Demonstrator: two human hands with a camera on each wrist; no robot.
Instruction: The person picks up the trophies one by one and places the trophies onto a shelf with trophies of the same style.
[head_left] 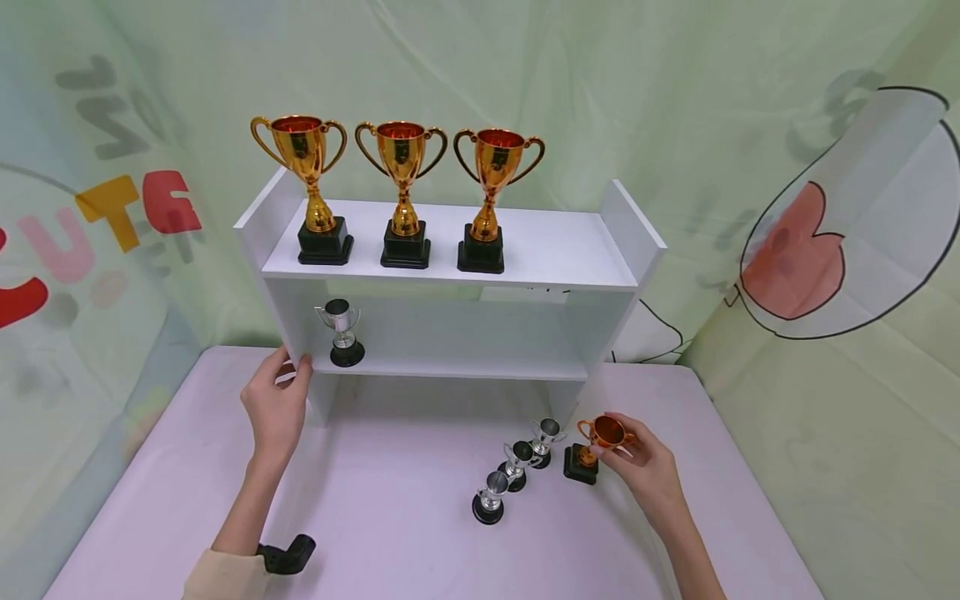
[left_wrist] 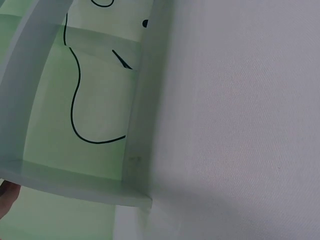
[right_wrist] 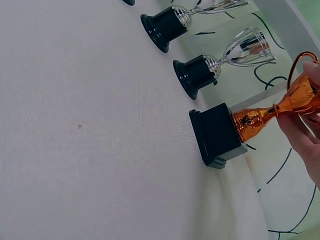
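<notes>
In the head view my right hand (head_left: 637, 462) grips a gold trophy cup (head_left: 606, 432) by its bowl, at the right of the shelf. Its square black base shows well in the right wrist view, where the gold trophy (right_wrist: 250, 122) appears close to the table surface; whether it touches I cannot tell. My left hand (head_left: 276, 404) holds the left side edge of the white shelf (head_left: 457, 367) near its middle board. Several small silver trophies are about: one silver trophy (head_left: 343, 333) stands on the middle board, others, such as the nearest silver trophy (head_left: 491, 497), stand on the table.
Three gold trophies, among them the middle gold trophy (head_left: 402, 192), stand in a row on the top board. The table (head_left: 397, 517) has a pale cover. A printed curtain (head_left: 675, 100) hangs behind. A black strap piece (head_left: 288, 556) sits at my left wrist.
</notes>
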